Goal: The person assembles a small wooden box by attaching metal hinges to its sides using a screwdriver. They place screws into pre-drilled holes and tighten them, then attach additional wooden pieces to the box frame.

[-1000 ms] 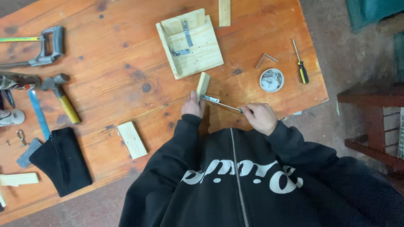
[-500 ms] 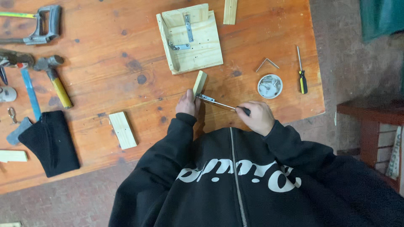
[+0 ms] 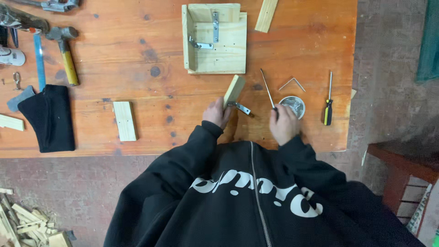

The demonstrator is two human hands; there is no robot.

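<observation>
Head view: two hands busy at the near edge of a big wooden table (image 3: 137, 91).

Biggest thing on it is the wooden box (image 3: 215, 39) with metal brackets at the far side, then a black cloth (image 3: 48, 116) and a hammer (image 3: 66, 50) off to the left, plus a loose block (image 3: 125, 120). Left hand (image 3: 217, 113) is curled around a small wood strip (image 3: 234, 90) with a metal hinge (image 3: 241, 108) touching it. Right hand (image 3: 283, 123) is closed on a thin screwdriver (image 3: 267, 89), right beside a small round tin (image 3: 292, 104). A yellow-handled screwdriver (image 3: 327, 103) lies further right.
</observation>
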